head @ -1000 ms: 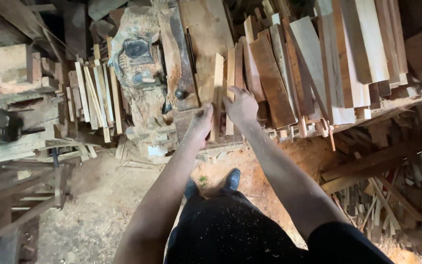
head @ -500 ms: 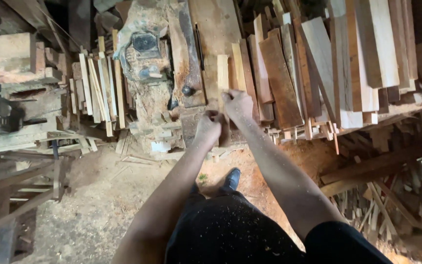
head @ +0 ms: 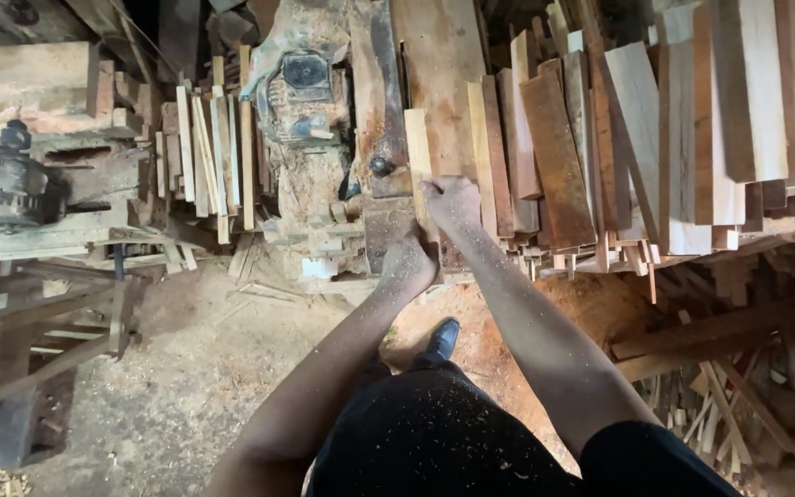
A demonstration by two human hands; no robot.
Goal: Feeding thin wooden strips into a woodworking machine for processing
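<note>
Head camera looks straight down on a pale wooden strip point(head: 417, 152) lying lengthwise on the saw table point(head: 443, 55), and every place below is told from that strip. It is narrow, long and flat, light yellow, with a squared far end and clean straight edges, paler than the worn brown board surface under it. Its near end is covered by the right hand point(head: 451, 199), whose fingers are curled down over the wood in a closed grip on the strip. Just nearer the person than the strip's near end, the left hand point(head: 408, 265) is bunched closed against the table's front edge; whether it touches the strip cannot be told. Directly left of the strip runs a dark metal rail point(head: 381, 101) with a round knob, touching or almost touching its long edge. Further left sits a dust-caked motor housing point(head: 301, 87), and beyond that a row of thin upright slats point(head: 213, 147). Right of the strip, close beside it, stacked boards point(head: 600, 138) in brown and pale tones lie side by side. Below the strip, sawdust floor point(head: 167, 387) and a black shoe point(head: 441, 339) show between the forearms.
</note>
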